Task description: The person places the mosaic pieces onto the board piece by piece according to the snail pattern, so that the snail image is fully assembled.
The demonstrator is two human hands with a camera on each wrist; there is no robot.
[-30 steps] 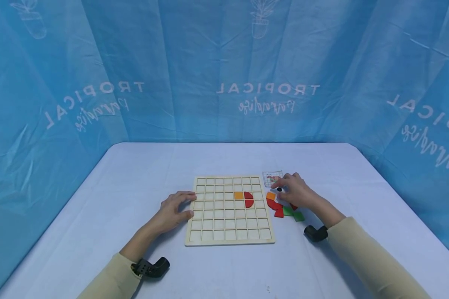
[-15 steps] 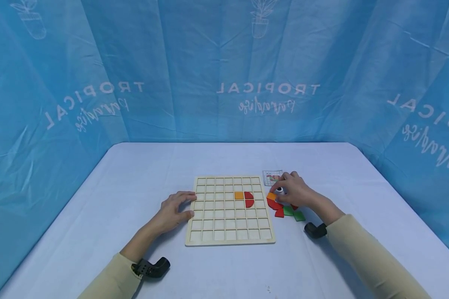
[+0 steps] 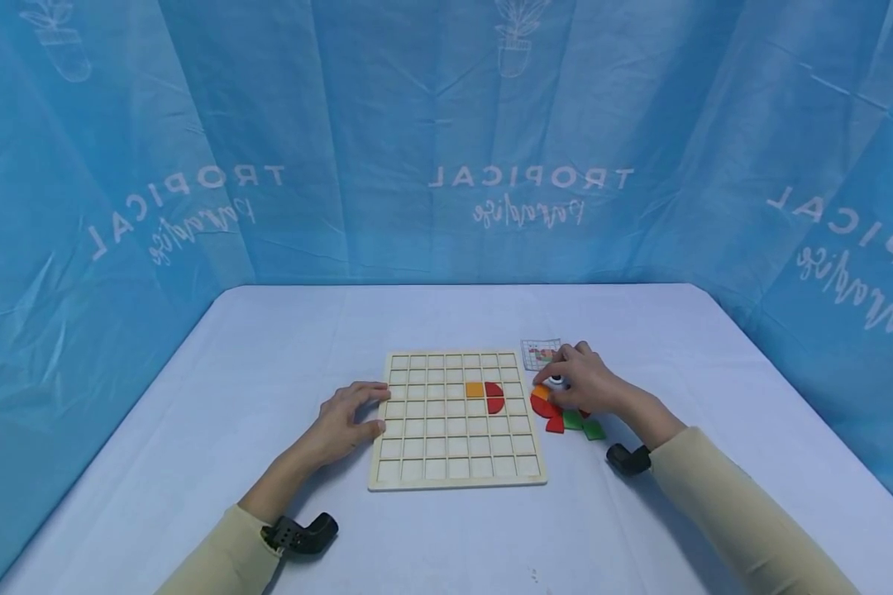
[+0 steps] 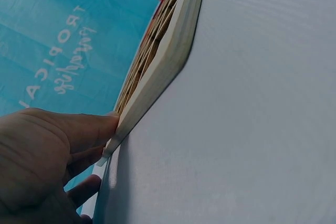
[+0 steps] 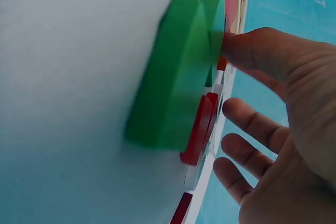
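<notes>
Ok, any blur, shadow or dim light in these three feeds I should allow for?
Head: bright, grid board clear, picture card too small to read, soft shadow below the left hand; left wrist: dimmer, shadow beside the grid board's lower end; right wrist: also dim, the nearest green piece soft-edged, likely too close to focus.

left hand (image 3: 341,423) touching grid board (image 3: 457,468); right hand (image 3: 586,382) pinching loose orange tile (image 3: 541,392).

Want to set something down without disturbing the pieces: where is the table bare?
Bare: behind the grid board toward the blue curtain, in front, between the sleeves, and outward of the left hand and the right hand. Crowded: right of the board, where a picture card, orange piece, red pieces and green pieces cluster.
</notes>
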